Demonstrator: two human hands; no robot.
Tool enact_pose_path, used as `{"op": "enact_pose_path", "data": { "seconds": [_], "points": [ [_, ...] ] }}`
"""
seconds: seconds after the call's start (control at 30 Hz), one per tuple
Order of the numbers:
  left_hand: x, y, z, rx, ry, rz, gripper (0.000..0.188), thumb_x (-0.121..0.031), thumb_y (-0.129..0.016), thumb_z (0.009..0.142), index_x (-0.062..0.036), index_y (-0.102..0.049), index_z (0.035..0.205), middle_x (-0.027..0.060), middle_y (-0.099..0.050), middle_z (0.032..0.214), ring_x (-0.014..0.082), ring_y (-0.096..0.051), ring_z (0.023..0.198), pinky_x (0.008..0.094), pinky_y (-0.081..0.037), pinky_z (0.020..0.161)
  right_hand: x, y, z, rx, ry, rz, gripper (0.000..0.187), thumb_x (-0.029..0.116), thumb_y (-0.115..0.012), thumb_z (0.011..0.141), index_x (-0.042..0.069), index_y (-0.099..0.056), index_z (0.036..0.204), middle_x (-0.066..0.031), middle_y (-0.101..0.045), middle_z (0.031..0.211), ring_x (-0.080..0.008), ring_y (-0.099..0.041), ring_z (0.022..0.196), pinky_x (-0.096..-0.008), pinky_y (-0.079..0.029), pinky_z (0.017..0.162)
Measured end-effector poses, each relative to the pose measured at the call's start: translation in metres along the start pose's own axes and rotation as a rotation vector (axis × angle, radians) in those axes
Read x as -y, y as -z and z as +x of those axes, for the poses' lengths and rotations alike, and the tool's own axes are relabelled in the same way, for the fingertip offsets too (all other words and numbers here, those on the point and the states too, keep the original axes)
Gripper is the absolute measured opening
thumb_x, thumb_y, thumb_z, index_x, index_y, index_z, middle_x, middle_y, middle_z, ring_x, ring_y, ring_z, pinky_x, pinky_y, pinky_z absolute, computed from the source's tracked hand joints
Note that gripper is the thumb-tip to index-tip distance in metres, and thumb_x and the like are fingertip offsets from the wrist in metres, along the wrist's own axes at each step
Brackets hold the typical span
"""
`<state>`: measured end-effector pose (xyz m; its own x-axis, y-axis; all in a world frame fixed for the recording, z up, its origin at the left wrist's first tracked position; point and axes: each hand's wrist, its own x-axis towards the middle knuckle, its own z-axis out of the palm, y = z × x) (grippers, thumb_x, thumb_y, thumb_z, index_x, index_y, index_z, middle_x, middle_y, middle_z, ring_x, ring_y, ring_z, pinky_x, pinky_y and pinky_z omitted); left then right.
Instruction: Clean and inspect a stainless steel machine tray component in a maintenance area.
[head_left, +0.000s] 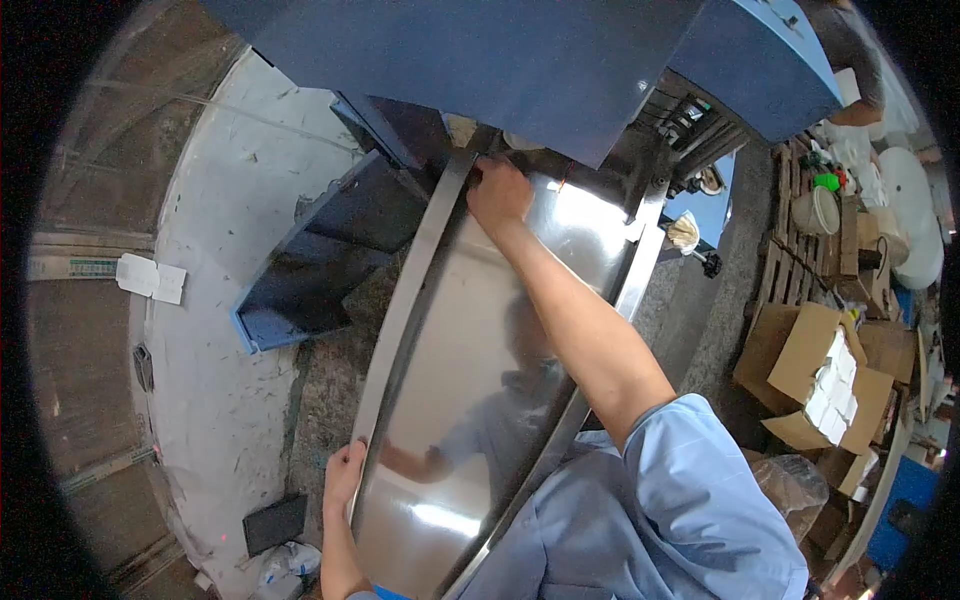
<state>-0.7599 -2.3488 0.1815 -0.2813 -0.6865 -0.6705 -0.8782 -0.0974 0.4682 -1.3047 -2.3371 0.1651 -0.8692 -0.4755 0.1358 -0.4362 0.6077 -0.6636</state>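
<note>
A shiny steel conveyor bed (pixel 455 330) runs away from me under a blue machine housing (pixel 500 60). A raised metal side rail (pixel 400 310) borders it on the left. My left hand (pixel 343 475) is closed round the near part of this rail, fingers bent over its edge. Stretched across the bed, my right arm ends in my right hand (pixel 500 195), closed at the rail's far part, close to the housing. Its fingertips are curled by the rail's inner side, and whatever they may hold is hidden. My arm and body reflect in the steel.
An angled blue panel (pixel 330 250) stands left of the bed. A dark flat piece (pixel 275 525) lies on the floor at lower left. On the right are an open carton (pixel 825 385) of white pieces, a wooden pallet (pixel 790 240) and a white bucket (pixel 817 212). A black knob (pixel 711 265) sticks out from the machine.
</note>
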Motion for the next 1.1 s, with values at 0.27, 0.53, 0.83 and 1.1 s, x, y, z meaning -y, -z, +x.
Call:
{"op": "enact_pose_path", "data": {
  "seconds": [0.27, 0.53, 0.83, 1.1],
  "points": [
    [-0.003, 0.001, -0.003, 0.011, 0.02, -0.008, 0.055, -0.048, -0.058, 0.096, 0.006, -0.068, 0.093, 0.0068, -0.066, 0.08, 0.0127, -0.056, 0.081, 0.0323, -0.047, 0.075, -0.005, -0.002, 0.003, 0.03, 0.016, 0.031, 0.02, 0.019, -0.063, 0.083, 0.013, -0.074, 0.099, -0.014, -0.07, 0.107, -0.0381, -0.067, 0.097, -0.049, -0.055, 0.082],
    [-0.018, -0.002, -0.01, -0.02, 0.007, -0.049, 0.055, -0.049, -0.059, 0.097, 0.0043, -0.071, 0.095, 0.0029, -0.066, 0.08, 0.0105, -0.055, 0.081, 0.0301, -0.047, 0.075, 0.003, 0.007, 0.005, 0.021, -0.029, 0.024, 0.026, 0.016, -0.063, 0.077, 0.015, -0.074, 0.1, -0.0171, -0.071, 0.104, -0.038, -0.068, 0.097, -0.0488, -0.056, 0.081],
    [-0.003, 0.001, -0.004, 0.039, 0.111, -0.035, 0.06, -0.053, -0.06, 0.096, 0.0041, -0.071, 0.111, 0.009, -0.072, 0.095, 0.0141, -0.063, 0.093, 0.0306, -0.049, 0.084, 0.006, 0.011, 0.003, 0.082, -0.108, 0.034, 0.03, 0.018, -0.063, 0.079, 0.018, -0.075, 0.107, -0.0177, -0.072, 0.101, -0.0382, -0.068, 0.099, -0.0483, -0.055, 0.086],
    [0.006, 0.002, -0.001, 0.055, 0.071, -0.072, 0.061, -0.054, -0.06, 0.096, 0.0044, -0.071, 0.109, 0.0087, -0.072, 0.093, 0.0141, -0.062, 0.092, 0.0308, -0.049, 0.084, 0.005, 0.01, 0.007, 0.109, -0.069, 0.036, 0.026, 0.02, -0.061, 0.081, 0.016, -0.076, 0.102, -0.0171, -0.072, 0.099, -0.039, -0.068, 0.099, -0.0484, -0.056, 0.085]
  ]
}}
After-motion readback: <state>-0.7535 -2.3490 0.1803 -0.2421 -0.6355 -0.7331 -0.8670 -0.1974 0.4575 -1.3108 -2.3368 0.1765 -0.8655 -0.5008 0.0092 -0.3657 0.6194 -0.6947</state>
